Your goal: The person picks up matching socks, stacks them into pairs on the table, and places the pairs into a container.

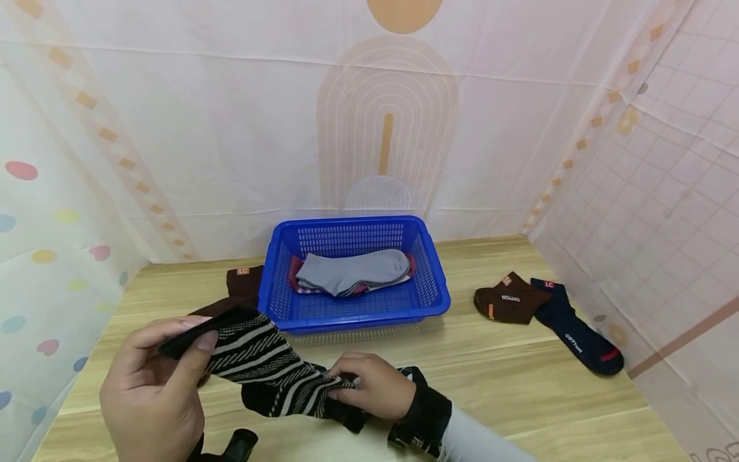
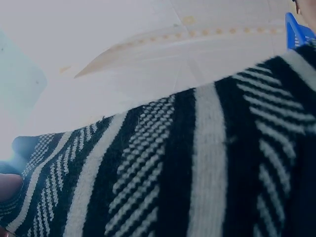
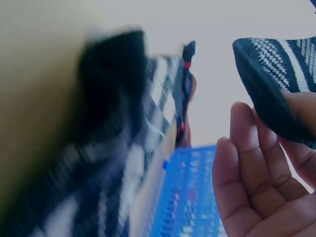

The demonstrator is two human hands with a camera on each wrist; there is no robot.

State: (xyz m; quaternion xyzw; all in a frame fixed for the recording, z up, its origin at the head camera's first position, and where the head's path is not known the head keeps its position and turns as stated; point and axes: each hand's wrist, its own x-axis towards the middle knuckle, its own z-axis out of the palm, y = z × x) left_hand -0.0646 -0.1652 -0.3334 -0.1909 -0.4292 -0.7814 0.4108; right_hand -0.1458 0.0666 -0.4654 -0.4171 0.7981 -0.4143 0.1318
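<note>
A black sock with white stripes (image 1: 254, 346) is stretched between my hands in front of the basket. My left hand (image 1: 156, 398) pinches its black cuff between thumb and fingers, raised above the table. Lower down, my right hand (image 1: 378, 388) pinches the striped fabric toward its other end. More black patterned fabric (image 1: 349, 417) shows beneath the right hand, partly hidden by it. Striped knit (image 2: 148, 163) fills much of the left wrist view. In the right wrist view, blurred black-and-white fabric (image 3: 108, 98) crosses the left side.
Behind the hands stands a blue plastic basket (image 1: 352, 319) holding a grey sock (image 1: 352, 269) over reddish ones. Brown socks (image 1: 245, 282) lie left of it, partly hidden. To the right, a brown sock (image 1: 514, 298) touches a navy sock (image 1: 577, 333). Patterned cloth walls surround the wooden table.
</note>
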